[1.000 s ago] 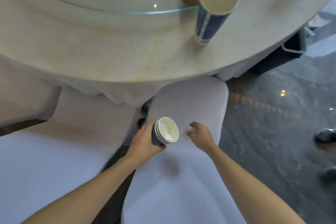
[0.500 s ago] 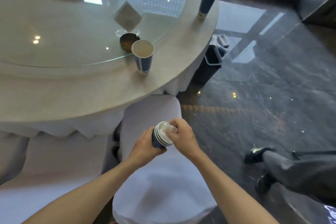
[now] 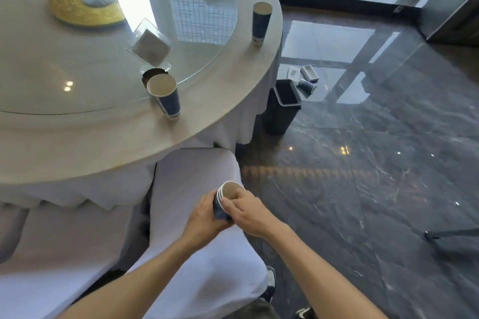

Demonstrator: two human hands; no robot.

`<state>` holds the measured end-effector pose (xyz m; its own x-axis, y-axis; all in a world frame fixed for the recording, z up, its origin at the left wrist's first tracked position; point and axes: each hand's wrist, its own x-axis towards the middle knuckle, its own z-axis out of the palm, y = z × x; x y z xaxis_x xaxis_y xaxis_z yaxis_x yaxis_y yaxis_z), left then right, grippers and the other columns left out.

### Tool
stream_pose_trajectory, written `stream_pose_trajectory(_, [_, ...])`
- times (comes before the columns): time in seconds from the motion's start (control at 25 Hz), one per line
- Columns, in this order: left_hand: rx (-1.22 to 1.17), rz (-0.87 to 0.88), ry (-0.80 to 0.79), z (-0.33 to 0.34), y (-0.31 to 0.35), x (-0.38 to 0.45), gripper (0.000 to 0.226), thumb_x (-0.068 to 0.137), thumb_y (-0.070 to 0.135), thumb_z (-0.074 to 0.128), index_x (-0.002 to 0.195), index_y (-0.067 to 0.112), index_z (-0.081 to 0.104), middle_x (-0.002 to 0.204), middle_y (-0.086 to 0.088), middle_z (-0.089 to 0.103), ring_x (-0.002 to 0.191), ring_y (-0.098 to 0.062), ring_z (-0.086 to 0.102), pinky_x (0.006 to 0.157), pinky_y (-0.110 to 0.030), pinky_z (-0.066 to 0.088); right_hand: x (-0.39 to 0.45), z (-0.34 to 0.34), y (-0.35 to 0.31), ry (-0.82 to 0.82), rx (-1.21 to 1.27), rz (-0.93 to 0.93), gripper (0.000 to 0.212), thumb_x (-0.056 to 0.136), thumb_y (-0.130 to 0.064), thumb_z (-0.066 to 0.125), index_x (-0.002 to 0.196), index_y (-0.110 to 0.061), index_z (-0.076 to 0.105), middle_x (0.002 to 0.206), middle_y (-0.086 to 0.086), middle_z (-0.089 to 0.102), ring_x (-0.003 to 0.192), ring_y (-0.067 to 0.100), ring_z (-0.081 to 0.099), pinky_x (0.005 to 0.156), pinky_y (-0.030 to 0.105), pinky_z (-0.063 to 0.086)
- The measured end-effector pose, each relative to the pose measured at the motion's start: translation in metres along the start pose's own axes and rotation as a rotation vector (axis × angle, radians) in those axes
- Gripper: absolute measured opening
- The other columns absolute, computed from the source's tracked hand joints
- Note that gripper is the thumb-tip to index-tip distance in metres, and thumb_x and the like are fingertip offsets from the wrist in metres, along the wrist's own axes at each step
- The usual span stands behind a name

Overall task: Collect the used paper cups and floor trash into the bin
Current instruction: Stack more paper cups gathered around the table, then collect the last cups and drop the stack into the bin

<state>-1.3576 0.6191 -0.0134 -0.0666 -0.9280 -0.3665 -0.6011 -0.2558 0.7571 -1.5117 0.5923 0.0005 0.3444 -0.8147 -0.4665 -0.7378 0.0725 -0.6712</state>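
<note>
Both hands hold a stack of nested blue paper cups point(image 3: 227, 193) above a white-covered chair. My left hand point(image 3: 204, 216) wraps the stack from below. My right hand point(image 3: 243, 208) grips its side, fingers over the rim. One blue paper cup point(image 3: 166, 97) stands near the table's front edge, and another point(image 3: 260, 24) at the far right edge. A dark bin point(image 3: 283, 107) stands on the floor beside the table. Behind it lie a fallen cup point(image 3: 307, 84) and small boxes point(image 3: 302, 74).
A round table point(image 3: 207, 122) with a glass turntable, a gold centre disc and a napkin holder point(image 3: 150, 45) fills the upper left. White-covered chairs point(image 3: 197, 254) stand in front of me. Dark polished floor point(image 3: 363, 176) spreads to the right.
The view pulled back from the table. My right hand picked something white off the chair, brought it to the cup stack, and now grips the stack beside my left hand.
</note>
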Motion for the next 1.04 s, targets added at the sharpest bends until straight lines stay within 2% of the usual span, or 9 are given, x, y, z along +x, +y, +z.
stream_pose_trajectory(0.08, [-0.018,-0.004,0.021,0.022,0.023,-0.01,0.068,0.081,0.032,0.09,0.139,0.018,0.057,0.129,-0.003,0.067,0.115,-0.024,0.069,0.098,-0.042,0.06,-0.011,-0.017,0.012,-0.08,-0.063,-0.034,0.053,0.105,-0.06,0.028,0.105,-0.028,0.07,0.102,0.006,0.056,0.096,0.026,0.056,0.091,0.048,0.051])
stream_pose_trajectory(0.2, [-0.025,-0.044,0.083,0.045,0.05,-0.016,0.071,0.082,0.033,0.089,0.142,0.016,0.055,0.133,-0.006,0.066,0.117,-0.027,0.068,0.1,-0.044,0.059,-0.021,-0.042,0.026,-0.143,-0.023,-0.021,0.073,0.097,-0.072,0.025,0.092,-0.014,0.07,0.095,0.008,0.063,0.092,0.029,0.064,0.09,0.05,0.055])
stream_pose_trajectory(0.4, [-0.074,-0.124,0.213,0.044,0.066,-0.024,0.073,0.079,0.032,0.091,0.141,0.018,0.056,0.134,-0.005,0.067,0.116,-0.027,0.068,0.1,-0.045,0.058,-0.019,-0.076,0.023,-0.294,-0.016,-0.036,0.085,0.09,-0.085,0.025,0.113,-0.019,0.074,0.113,0.004,0.075,0.104,0.022,0.068,0.099,0.04,0.055])
stream_pose_trajectory(0.56, [-0.13,-0.176,0.339,0.026,0.054,-0.015,0.077,0.076,0.036,0.092,0.142,0.021,0.055,0.135,-0.003,0.064,0.117,-0.026,0.067,0.1,-0.043,0.059,0.0,-0.082,-0.008,-0.36,-0.168,-0.09,0.085,0.094,-0.083,0.022,0.115,-0.02,0.074,0.112,0.0,0.073,0.101,0.021,0.066,0.092,0.033,0.052])
stream_pose_trajectory(0.64, [-0.178,-0.191,0.394,0.014,0.046,-0.005,0.077,0.075,0.036,0.093,0.141,0.021,0.055,0.134,-0.003,0.065,0.116,-0.024,0.066,0.098,-0.042,0.06,0.012,-0.084,-0.024,-0.344,-0.259,-0.154,0.08,0.097,-0.079,0.023,0.112,-0.019,0.073,0.112,0.006,0.074,0.101,0.026,0.067,0.095,0.043,0.054])
stream_pose_trajectory(0.72, [-0.24,-0.209,0.451,0.005,0.037,0.003,0.077,0.073,0.035,0.094,0.139,0.022,0.055,0.131,-0.003,0.066,0.114,-0.023,0.066,0.096,-0.044,0.059,0.027,-0.092,-0.038,-0.272,-0.306,-0.302,0.069,0.102,-0.069,0.03,0.096,-0.014,0.072,0.096,0.009,0.072,0.088,0.028,0.066,0.086,0.051,0.054])
stream_pose_trajectory(0.8, [-0.297,-0.236,0.515,-0.005,0.027,0.01,0.077,0.071,0.033,0.095,0.137,0.02,0.056,0.129,-0.004,0.066,0.115,-0.025,0.064,0.096,-0.047,0.057,0.05,-0.101,-0.052,-0.152,-0.297,-0.407,0.056,0.104,-0.058,0.045,0.092,-0.012,0.073,0.092,0.005,0.071,0.085,0.024,0.065,0.083,0.051,0.053])
stream_pose_trajectory(0.92, [-0.345,-0.286,0.596,-0.009,0.015,0.014,0.077,0.07,0.032,0.096,0.135,0.018,0.057,0.128,-0.004,0.065,0.117,-0.025,0.063,0.096,-0.045,0.057,0.093,-0.111,-0.077,0.001,-0.254,-0.496,0.039,0.098,-0.051,0.064,0.114,-0.018,0.076,0.113,-0.001,0.073,0.106,0.015,0.065,0.095,0.038,0.052])
stream_pose_trajectory(1.04, [-0.425,-0.353,0.632,-0.004,0.006,0.019,0.077,0.068,0.035,0.096,0.133,0.021,0.057,0.128,0.0,0.065,0.117,-0.023,0.063,0.091,-0.039,0.059,0.147,-0.118,-0.101,0.068,-0.336,-0.546,0.057,0.092,-0.048,0.073,0.14,-0.019,0.063,0.143,0.004,0.06,0.131,0.023,0.053,0.108,0.036,0.043])
